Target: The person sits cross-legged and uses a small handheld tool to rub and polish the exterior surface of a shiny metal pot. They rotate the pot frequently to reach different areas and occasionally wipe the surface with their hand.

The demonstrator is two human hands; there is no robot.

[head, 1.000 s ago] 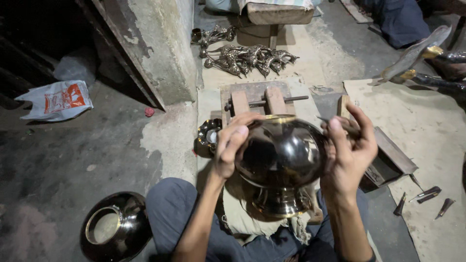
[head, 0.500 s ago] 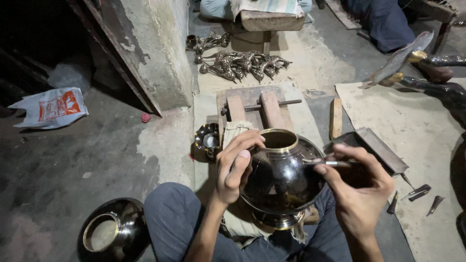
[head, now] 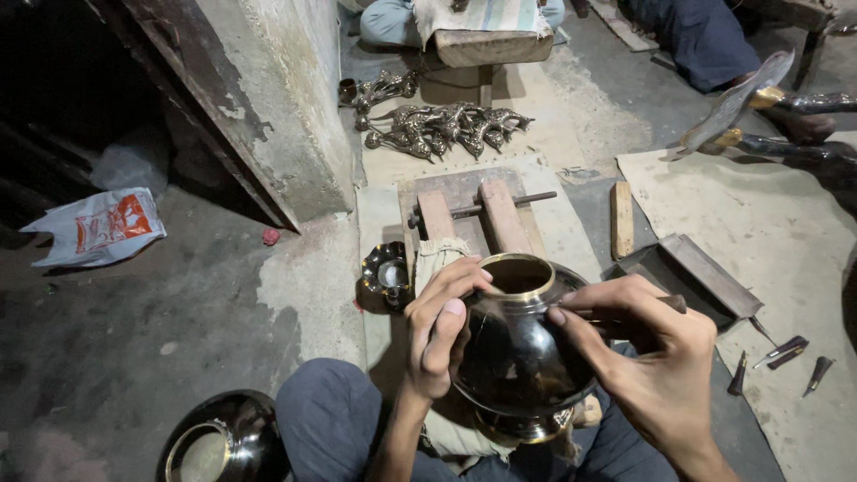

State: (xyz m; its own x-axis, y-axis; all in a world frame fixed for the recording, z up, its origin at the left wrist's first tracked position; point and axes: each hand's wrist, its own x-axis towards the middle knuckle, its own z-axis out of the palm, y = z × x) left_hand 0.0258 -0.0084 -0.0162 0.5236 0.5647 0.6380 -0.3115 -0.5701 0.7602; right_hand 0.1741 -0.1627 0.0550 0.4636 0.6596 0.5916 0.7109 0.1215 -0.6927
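Head view: I see my left hand (head: pixel 439 332) clasping the dark pot (head: pixel 520 357), which sits in my lap; my right hand (head: pixel 649 355) pinches a thin tool (head: pixel 668 303) against its shoulder. Second pot (head: pixel 223 439) lies left.

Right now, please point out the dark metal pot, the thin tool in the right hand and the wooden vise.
dark metal pot (head: pixel 513 361), head view, on its shiny belly.
thin tool (head: pixel 671 303), head view, on its far end.
wooden vise (head: pixel 503 214), head view, on its right block.
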